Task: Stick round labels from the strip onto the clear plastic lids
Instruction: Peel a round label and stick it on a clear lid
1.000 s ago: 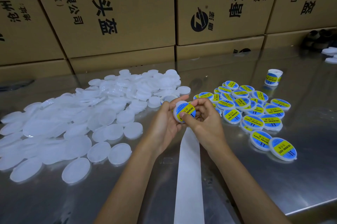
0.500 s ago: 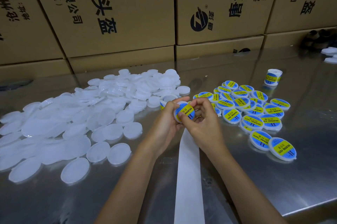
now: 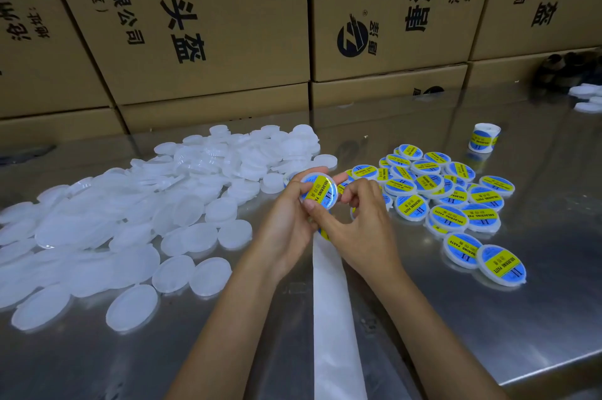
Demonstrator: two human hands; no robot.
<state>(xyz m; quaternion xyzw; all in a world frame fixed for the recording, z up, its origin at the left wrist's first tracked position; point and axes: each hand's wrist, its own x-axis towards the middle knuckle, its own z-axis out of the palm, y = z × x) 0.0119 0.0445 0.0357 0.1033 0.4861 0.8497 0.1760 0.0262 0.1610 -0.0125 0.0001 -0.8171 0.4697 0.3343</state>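
Note:
My left hand (image 3: 286, 220) grips a clear lid (image 3: 321, 192) that carries a blue and yellow round label, held up above the table's middle. My right hand (image 3: 361, 220) is against it, fingers curled at the lid's right edge and the thumb on its lower left rim. The white backing strip (image 3: 332, 318) hangs from under my hands toward me. A heap of unlabelled clear lids (image 3: 136, 210) lies to the left. Labelled lids (image 3: 449, 197) lie in a pile to the right.
A roll of labels (image 3: 482, 137) stands at the back right. Cardboard boxes (image 3: 211, 25) wall off the far side of the steel table (image 3: 537, 318). The table's front edge runs at the lower right. A few more white lids (image 3: 589, 96) lie at the far right.
The lid has turned in my hands, so its label faces up more fully. My right thumb has slid down to its lower left rim. Both hands stay in the same place.

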